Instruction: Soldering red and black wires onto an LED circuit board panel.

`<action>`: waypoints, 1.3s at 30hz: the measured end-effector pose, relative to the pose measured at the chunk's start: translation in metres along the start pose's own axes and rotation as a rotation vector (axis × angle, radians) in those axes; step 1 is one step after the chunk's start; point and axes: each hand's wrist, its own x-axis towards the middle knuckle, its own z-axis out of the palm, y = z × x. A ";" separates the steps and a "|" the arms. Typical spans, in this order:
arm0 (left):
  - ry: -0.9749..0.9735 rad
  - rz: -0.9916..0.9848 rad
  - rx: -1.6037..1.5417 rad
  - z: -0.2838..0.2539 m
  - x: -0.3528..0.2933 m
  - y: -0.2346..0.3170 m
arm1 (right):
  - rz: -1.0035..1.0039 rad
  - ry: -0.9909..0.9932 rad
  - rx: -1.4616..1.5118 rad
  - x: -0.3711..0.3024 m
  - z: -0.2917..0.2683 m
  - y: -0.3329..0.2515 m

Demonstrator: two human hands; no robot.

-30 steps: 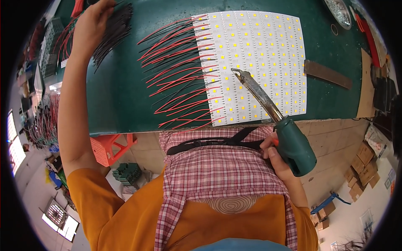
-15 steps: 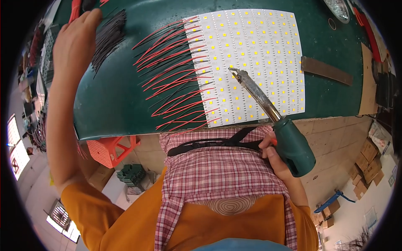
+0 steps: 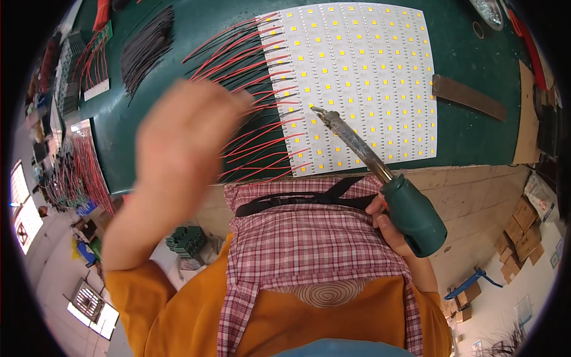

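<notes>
My right hand (image 3: 389,231), fingers closed, grips a soldering iron (image 3: 358,146) near the table's front edge. The iron's green handle leans toward me, and its dark tip hangs over the lower left part of a white LED board (image 3: 380,77) dotted with yellow LEDs. Pairs of red and black wires fan out leftward from the board's left edge. My left hand (image 3: 190,125) hovers over the loose ends of those wires, smeared by motion; whether it holds anything does not show. A pile of loose black wires (image 3: 148,50) lies on the green table beyond it.
A brown flat bar (image 3: 470,98) lies against the board's right side. Small boards with red wires (image 3: 97,89) sit at the left, beside a larger wired bundle (image 3: 89,160). A metal dish (image 3: 488,13) stands at the far right, near a cardboard piece (image 3: 526,119).
My left hand has swung from the far left, near the black wire pile, rightward and nearer to the board's wires. The iron's tip has shifted slightly left and toward me.
</notes>
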 end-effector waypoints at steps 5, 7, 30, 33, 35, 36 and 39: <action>0.120 -0.060 -0.162 0.056 -0.017 0.047 | -0.071 -0.069 -0.299 0.006 -0.004 -0.001; 0.174 -0.087 -0.201 0.063 -0.018 0.050 | -0.040 -0.101 -0.258 0.006 -0.007 -0.006; 0.216 -0.052 -0.036 0.075 -0.027 0.053 | -0.159 -0.067 -0.632 -0.003 -0.015 0.004; 0.212 -0.053 -0.043 0.075 -0.027 0.052 | -0.092 -0.057 -0.462 -0.004 -0.010 -0.001; 0.216 -0.048 -0.043 0.075 -0.027 0.052 | -0.028 -0.054 -0.347 -0.005 -0.008 -0.001; 0.220 -0.047 -0.044 0.075 -0.027 0.052 | -0.085 -0.079 -0.448 -0.005 -0.009 0.001; 0.213 -0.055 -0.049 0.074 -0.027 0.052 | -0.214 -0.121 -0.620 -0.003 -0.014 0.005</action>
